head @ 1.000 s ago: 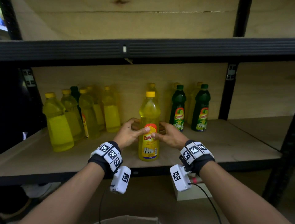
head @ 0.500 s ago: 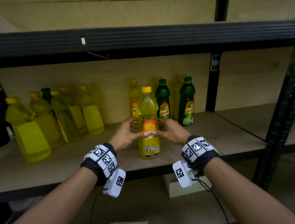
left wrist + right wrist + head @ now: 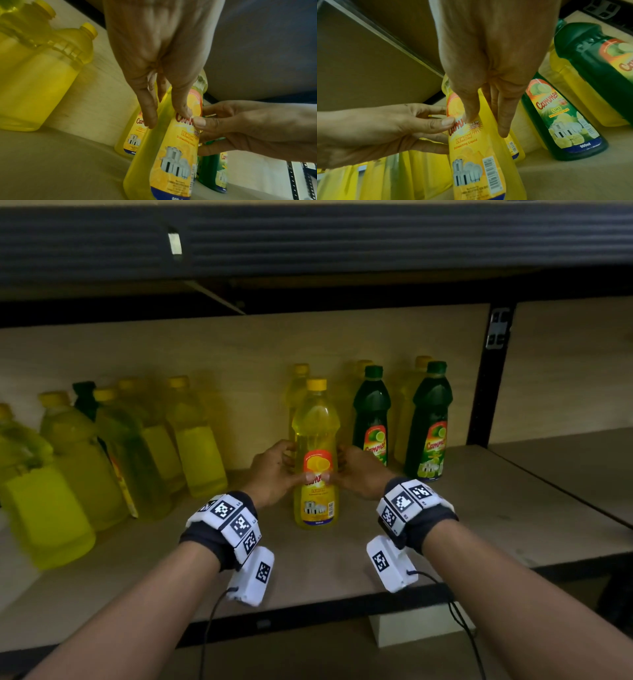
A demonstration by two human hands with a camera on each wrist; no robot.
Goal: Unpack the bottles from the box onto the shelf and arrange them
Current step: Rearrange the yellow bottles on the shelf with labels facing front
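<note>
A yellow lemon dishwashing bottle (image 3: 315,440) stands upright on the wooden shelf board (image 3: 479,525). My left hand (image 3: 296,463) and right hand (image 3: 335,463) grip it from either side at label height, thumbs meeting on the front of the label. In the left wrist view my left hand (image 3: 167,116) has its thumb and fingers round the bottle (image 3: 171,155), with the right hand (image 3: 223,128) opposite. In the right wrist view my right hand (image 3: 486,121) holds the same bottle (image 3: 474,155), facing the left hand (image 3: 402,128).
Two green lime bottles (image 3: 371,419) (image 3: 430,419) stand just right of it, with yellow bottles (image 3: 298,392) behind. Several large yellow jugs (image 3: 82,457) fill the shelf's left. An upper shelf beam (image 3: 342,237) runs overhead, a black post (image 3: 486,378) stands at the right, and a white box (image 3: 411,625) lies below.
Both hands have kept hold of the yellow bottle and slid it further back from the shelf's front edge. The head view has shifted right and closer.
</note>
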